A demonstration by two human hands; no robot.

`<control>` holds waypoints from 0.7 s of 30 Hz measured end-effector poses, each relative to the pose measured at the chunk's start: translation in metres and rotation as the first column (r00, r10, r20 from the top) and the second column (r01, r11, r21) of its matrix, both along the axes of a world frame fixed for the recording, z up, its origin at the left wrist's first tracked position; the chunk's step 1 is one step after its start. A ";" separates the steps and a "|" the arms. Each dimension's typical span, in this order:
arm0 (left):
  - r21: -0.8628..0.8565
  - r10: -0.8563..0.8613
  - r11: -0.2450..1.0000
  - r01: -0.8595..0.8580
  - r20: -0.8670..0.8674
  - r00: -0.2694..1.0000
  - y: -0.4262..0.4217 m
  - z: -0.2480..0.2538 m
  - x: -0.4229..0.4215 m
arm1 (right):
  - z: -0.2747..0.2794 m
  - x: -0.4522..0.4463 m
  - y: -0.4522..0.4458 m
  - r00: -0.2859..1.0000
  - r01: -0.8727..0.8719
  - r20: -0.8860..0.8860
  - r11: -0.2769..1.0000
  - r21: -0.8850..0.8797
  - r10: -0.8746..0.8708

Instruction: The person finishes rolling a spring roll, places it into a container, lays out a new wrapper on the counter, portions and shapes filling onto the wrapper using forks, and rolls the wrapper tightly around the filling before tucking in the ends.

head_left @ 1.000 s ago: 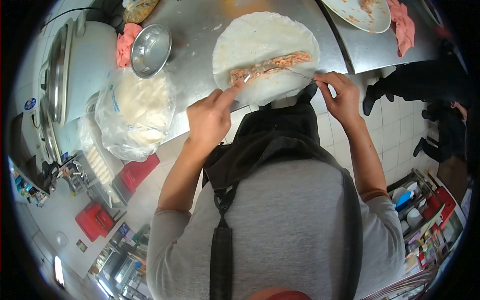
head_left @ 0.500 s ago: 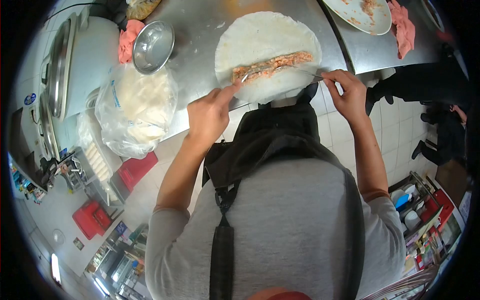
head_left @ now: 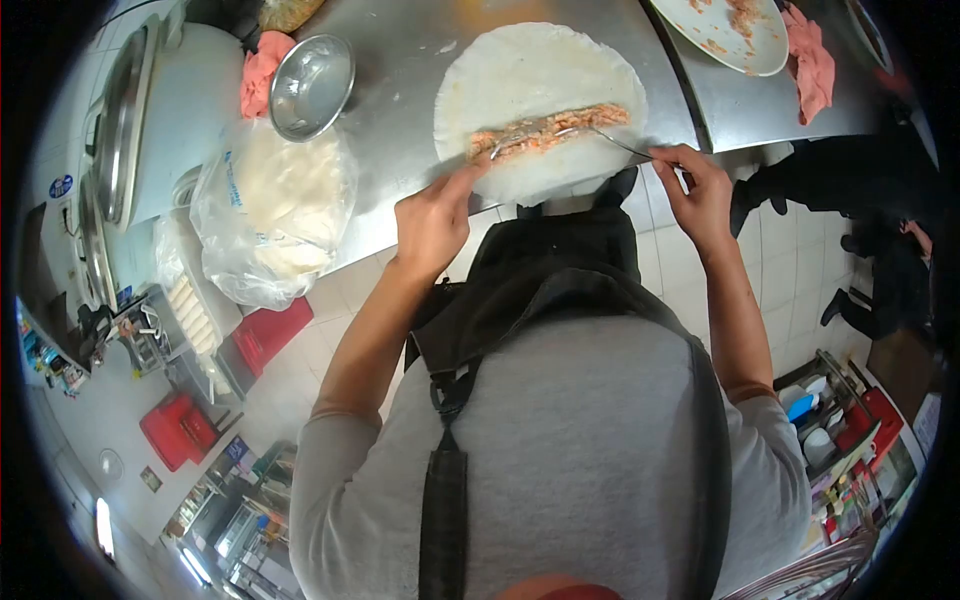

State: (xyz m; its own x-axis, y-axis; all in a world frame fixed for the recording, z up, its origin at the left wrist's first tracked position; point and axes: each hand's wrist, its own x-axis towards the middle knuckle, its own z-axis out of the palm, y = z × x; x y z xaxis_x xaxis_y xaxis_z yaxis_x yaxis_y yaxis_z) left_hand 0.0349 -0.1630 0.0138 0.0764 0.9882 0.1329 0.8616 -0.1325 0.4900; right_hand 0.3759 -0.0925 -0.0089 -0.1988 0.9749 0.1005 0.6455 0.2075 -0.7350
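Note:
A thin round white wrapper point(head_left: 540, 70) lies at the front edge of the metal table. Across its lower half runs a long strip of orange-pink minced filling point(head_left: 553, 133). My right hand point(head_left: 698, 195), just past the wrapper's right edge, pinches the thin handle of a metal spoon point(head_left: 622, 144), whose head lies against the filling. My left hand point(head_left: 435, 222) is closed at the strip's left end, its fingertips at a shiny metal utensil point(head_left: 496, 150). Filling and fingers partly hide that utensil, so its kind is unclear.
A metal bowl point(head_left: 312, 90) and a plastic bag of stacked white wrappers point(head_left: 285, 200) stand to the left, beside a pink cloth point(head_left: 264, 72). At upper right are a plate with filling scraps point(head_left: 765, 55) and another pink cloth point(head_left: 810, 65). Dark-clothed people point(head_left: 850, 190) stand at right.
My left hand has shifted slightly right along the filling. The spoon in my right hand has moved slightly, its handle now angled more steeply. The whole view has shifted a little.

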 end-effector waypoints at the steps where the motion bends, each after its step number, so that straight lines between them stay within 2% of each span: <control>1: -0.047 -0.039 0.998 0.037 -0.055 0.998 0.006 -0.001 -0.002 | -0.003 0.001 0.001 1.000 -0.001 -0.025 0.999 0.036 0.002; 3: -0.041 -0.059 0.998 0.055 -0.105 0.993 0.003 0.006 -0.004 | -0.008 0.003 -0.006 0.999 -0.009 -0.039 0.999 0.050 0.011; 5: 0.018 0.030 0.999 -0.032 0.068 0.997 0.008 0.010 -0.004 | -0.016 0.002 -0.005 0.983 -0.136 -0.104 0.981 0.141 0.151; 6: 0.019 0.032 0.999 -0.033 0.067 0.997 0.009 0.007 -0.003 | -0.020 -0.006 -0.006 0.969 -0.183 -0.120 0.957 0.225 0.214; 7: 0.059 0.039 0.997 -0.043 0.070 0.997 0.008 -0.002 0.000 | -0.021 -0.014 -0.008 0.969 -0.187 -0.119 0.956 0.226 0.218; 9: 0.108 0.050 0.992 -0.058 0.074 0.996 0.002 -0.020 0.008 | -0.021 -0.027 -0.009 0.977 -0.213 0.034 0.945 0.248 0.211; 11: 0.005 0.043 0.999 -0.043 -0.055 0.998 -0.012 -0.036 0.015 | -0.021 -0.032 -0.005 0.987 -0.158 0.011 0.944 0.289 0.162; 13: 0.026 0.033 0.999 -0.033 0.007 0.999 -0.015 -0.035 0.017 | -0.023 -0.029 -0.004 0.995 -0.094 0.015 0.946 0.309 0.094; 16: -0.038 0.013 0.999 -0.015 -0.059 0.998 -0.015 -0.022 0.012 | -0.028 -0.019 -0.006 0.998 -0.067 0.015 0.963 0.260 0.065; 18: 0.016 0.047 0.999 -0.049 0.070 0.996 -0.011 -0.014 0.012 | -0.027 -0.013 -0.001 0.997 -0.078 0.011 0.954 0.289 0.078; 21: -0.009 -0.009 1.000 0.009 0.035 0.999 -0.006 -0.021 0.028 | -0.021 -0.004 0.002 0.995 -0.095 0.010 0.954 0.284 0.096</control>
